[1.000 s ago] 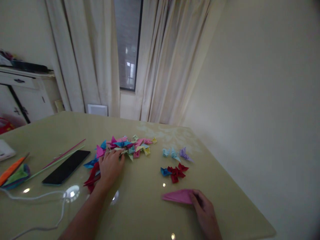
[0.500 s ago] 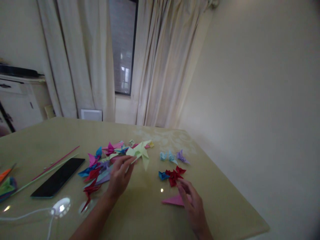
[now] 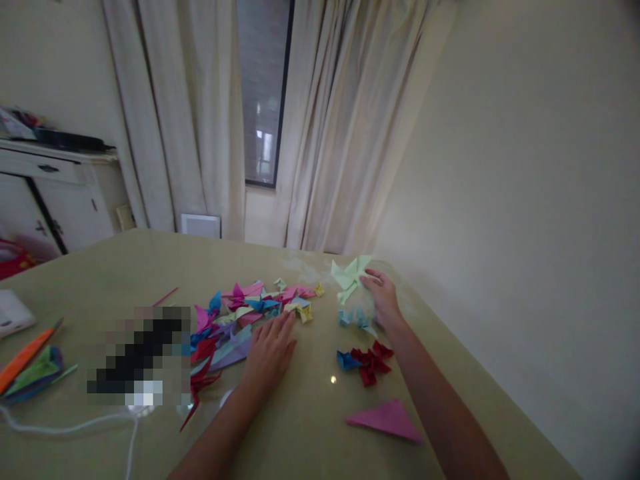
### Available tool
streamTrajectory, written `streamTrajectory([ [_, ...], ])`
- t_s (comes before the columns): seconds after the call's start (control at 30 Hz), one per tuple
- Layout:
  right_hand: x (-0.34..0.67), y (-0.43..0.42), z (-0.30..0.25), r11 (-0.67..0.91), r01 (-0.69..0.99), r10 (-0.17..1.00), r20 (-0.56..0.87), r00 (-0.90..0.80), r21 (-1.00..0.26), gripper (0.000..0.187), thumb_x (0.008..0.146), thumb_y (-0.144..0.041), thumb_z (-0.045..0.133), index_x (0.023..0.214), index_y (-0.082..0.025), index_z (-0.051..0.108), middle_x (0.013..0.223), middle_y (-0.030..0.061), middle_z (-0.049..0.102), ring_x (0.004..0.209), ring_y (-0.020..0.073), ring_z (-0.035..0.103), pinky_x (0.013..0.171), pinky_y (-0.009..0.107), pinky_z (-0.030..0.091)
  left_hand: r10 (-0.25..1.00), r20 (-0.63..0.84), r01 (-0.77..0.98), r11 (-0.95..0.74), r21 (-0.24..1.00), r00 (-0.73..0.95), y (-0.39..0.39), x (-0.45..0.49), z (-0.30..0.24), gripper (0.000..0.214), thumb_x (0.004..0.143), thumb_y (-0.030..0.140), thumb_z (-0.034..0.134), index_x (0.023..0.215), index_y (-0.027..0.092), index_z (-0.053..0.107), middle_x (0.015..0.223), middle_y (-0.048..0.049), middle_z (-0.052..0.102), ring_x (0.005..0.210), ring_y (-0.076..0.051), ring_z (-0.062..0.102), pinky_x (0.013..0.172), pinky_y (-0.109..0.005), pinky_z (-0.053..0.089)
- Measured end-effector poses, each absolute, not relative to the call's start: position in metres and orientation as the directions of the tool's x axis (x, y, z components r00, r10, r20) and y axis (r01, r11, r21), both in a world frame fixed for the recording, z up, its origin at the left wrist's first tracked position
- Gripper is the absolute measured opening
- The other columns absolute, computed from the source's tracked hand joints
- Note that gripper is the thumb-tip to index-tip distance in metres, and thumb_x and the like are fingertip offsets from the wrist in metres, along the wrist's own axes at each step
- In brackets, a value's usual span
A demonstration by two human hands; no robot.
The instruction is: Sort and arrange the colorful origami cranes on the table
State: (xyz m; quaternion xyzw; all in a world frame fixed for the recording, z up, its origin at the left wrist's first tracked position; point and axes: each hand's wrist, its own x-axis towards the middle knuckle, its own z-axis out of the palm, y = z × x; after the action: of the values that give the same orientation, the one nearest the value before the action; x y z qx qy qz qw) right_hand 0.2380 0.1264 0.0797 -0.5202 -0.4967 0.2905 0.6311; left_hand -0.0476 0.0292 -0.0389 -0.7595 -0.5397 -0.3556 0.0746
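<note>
My left hand (image 3: 270, 350) lies flat and open on the table, its fingertips at the near edge of a pile of folded paper shapes (image 3: 250, 310) in pink, blue, red and yellow. My right hand (image 3: 383, 297) reaches to the far right of the table and pinches a pale green folded paper (image 3: 350, 273). Just under that hand lie small light blue folded pieces (image 3: 353, 319). Nearer me sit a red and blue cluster (image 3: 367, 360) and a flat pink paper triangle (image 3: 387, 420).
The glossy olive table (image 3: 310, 433) ends close to the right wall. At the left are a blurred-out dark flat object (image 3: 137, 357), a white cable (image 3: 75, 423), an orange tool (image 3: 25, 350), green-blue paper (image 3: 35, 370) and a white cabinet (image 3: 55, 193). Curtains (image 3: 325, 120) hang behind.
The pale green paper went from my left hand to my right, which left the pink triangle and moved to the far right of the table. My left hand dropped flat by the pile.
</note>
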Motion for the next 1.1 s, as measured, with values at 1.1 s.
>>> streamTrajectory([
  [1.1,0.216,0.001,0.013,0.704,0.376,0.695,0.475,-0.540,-0.602,0.042,0.098,-0.026,0.076,0.138,-0.023,0.066,0.117,0.0067,0.077,0.099,0.0207,0.074,0.089,0.030,0.058,0.463,0.791,0.453,-0.850,0.268,0.400,-0.012,-0.013,-0.028,0.023,0.102,0.006,0.059,0.114,0.023,0.067,0.106,-0.0057,0.072,0.100,-0.016,0.070,0.089,-0.026,0.057],
])
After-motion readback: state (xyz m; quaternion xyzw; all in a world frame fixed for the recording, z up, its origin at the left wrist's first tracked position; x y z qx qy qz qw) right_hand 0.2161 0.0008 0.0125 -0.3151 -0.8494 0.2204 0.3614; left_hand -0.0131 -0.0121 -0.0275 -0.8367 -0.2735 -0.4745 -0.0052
